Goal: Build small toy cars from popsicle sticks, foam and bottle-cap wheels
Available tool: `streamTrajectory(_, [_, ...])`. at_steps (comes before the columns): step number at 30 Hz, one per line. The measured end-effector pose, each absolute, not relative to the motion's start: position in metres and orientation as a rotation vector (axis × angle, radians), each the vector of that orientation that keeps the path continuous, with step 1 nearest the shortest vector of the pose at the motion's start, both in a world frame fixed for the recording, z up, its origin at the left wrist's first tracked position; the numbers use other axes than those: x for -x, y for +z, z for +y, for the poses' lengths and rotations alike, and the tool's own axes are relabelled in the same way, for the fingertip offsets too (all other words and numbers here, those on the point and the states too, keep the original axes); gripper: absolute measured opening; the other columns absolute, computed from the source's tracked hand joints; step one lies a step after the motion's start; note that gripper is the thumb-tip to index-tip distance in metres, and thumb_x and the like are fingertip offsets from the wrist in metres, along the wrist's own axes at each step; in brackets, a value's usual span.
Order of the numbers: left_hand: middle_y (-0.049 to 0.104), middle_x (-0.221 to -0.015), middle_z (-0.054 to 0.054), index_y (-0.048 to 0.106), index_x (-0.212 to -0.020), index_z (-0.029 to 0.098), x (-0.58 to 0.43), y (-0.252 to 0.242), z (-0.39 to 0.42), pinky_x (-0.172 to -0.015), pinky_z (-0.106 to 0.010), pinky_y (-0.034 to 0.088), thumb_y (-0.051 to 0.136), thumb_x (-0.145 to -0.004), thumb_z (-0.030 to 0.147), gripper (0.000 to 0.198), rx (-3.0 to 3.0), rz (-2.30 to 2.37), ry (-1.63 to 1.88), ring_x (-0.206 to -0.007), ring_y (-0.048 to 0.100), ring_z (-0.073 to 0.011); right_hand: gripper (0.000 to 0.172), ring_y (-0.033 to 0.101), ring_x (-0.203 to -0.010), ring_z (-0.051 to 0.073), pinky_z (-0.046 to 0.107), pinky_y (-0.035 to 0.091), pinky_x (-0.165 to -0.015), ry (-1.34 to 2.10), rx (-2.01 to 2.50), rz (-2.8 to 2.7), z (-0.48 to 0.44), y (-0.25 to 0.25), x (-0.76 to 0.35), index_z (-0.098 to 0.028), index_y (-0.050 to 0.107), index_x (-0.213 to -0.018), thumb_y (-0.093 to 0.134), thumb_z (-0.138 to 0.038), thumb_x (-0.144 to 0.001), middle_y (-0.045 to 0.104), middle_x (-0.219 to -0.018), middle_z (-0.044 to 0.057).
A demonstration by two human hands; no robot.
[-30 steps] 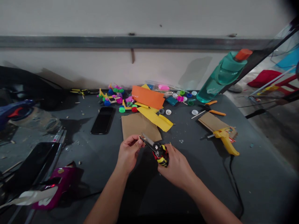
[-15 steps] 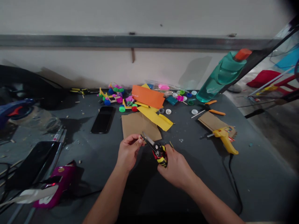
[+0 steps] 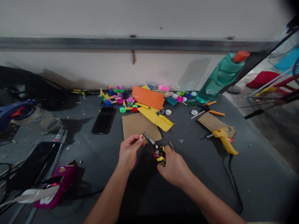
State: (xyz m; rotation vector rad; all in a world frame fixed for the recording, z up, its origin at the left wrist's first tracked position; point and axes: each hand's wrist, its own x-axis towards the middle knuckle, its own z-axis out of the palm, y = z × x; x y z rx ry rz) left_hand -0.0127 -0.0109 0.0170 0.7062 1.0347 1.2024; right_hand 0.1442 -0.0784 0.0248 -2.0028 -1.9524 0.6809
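In my right hand [image 3: 175, 165] are snips [image 3: 157, 149] with yellow-and-black handles, their blades pointing up and left. My left hand [image 3: 130, 151] pinches a small, pale stick-like piece [image 3: 141, 137] between thumb and fingertips, right by the blade tips. Whether the blades touch the piece I cannot tell. Just beyond my hands lies a brown cardboard sheet [image 3: 133, 124]. Yellow paper [image 3: 156, 118] and an orange sheet [image 3: 148, 97] overlap its far side.
A black phone [image 3: 103, 120] lies left of the cardboard. At right, a yellow glue gun [image 3: 224, 138] rests on folded cardboard [image 3: 211, 121], near a teal bottle [image 3: 218, 79] and orange-handled pliers [image 3: 216, 112]. Small colourful toy-like assemblies [image 3: 114, 98] and bottle caps [image 3: 168, 112] line the back. A magenta power strip [image 3: 59, 183] is front left.
The snips' blades have shifted slightly and their handles look a bit closer together. My left hand keeps its pinch in nearly the same spot.
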Motion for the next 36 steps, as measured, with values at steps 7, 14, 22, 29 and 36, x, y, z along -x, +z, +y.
streamTrajectory(7, [0.066,-0.071,0.0,0.071,-0.077,0.016,0.017,0.011,-0.01,-0.063,-0.02,0.045,0.076,-0.06,0.023,0.019,-0.82,1.137,1.237,-0.063,0.057,-0.0094,0.02,0.053,-0.06,0.017,0.026,0.032,-0.055,0.728,1.962,-1.892,-0.078,0.024,-0.143,-0.02,0.038,-0.081,0.048,-0.021,-0.064,0.056,-0.072,0.003])
streamTrajectory(14, [0.065,-0.073,0.0,0.072,-0.075,0.017,0.018,0.005,-0.011,-0.067,-0.023,0.046,0.075,-0.061,0.022,0.015,-0.978,1.152,1.262,-0.068,0.058,-0.0118,0.022,0.052,-0.062,0.016,0.025,0.031,-0.055,0.761,1.983,-1.894,-0.077,0.027,-0.144,-0.02,0.038,-0.081,0.051,-0.022,-0.063,0.056,-0.074,0.003])
streamTrajectory(22, [0.067,-0.072,-0.001,0.071,-0.077,0.016,0.015,0.003,-0.012,-0.065,-0.022,0.046,0.075,-0.062,0.023,0.017,-0.866,1.134,1.204,-0.066,0.058,-0.0109,0.024,0.055,-0.061,0.018,0.027,0.03,-0.056,0.764,2.059,-1.95,-0.076,0.025,-0.146,-0.019,0.039,-0.085,0.051,-0.025,-0.065,0.057,-0.072,0.004])
streamTrajectory(29, [0.066,-0.067,-0.001,0.071,-0.076,0.014,0.012,0.003,-0.009,-0.061,-0.02,0.044,0.076,-0.06,0.024,0.02,-0.794,1.138,1.213,-0.06,0.056,-0.009,0.023,0.056,-0.06,0.017,0.026,0.029,-0.054,0.781,2.095,-1.929,-0.073,0.025,-0.145,-0.019,0.04,-0.083,0.053,-0.025,-0.066,0.058,-0.069,0.004])
streamTrajectory(36, [0.065,-0.063,0.0,0.07,-0.074,0.014,0.011,0.004,-0.008,-0.059,-0.02,0.043,0.076,-0.058,0.024,0.02,-0.79,1.162,1.184,-0.057,0.053,-0.0082,0.023,0.059,-0.062,0.02,0.027,0.031,-0.054,0.763,2.104,-1.939,-0.073,0.026,-0.147,-0.018,0.041,-0.083,0.053,-0.026,-0.065,0.061,-0.073,0.007])
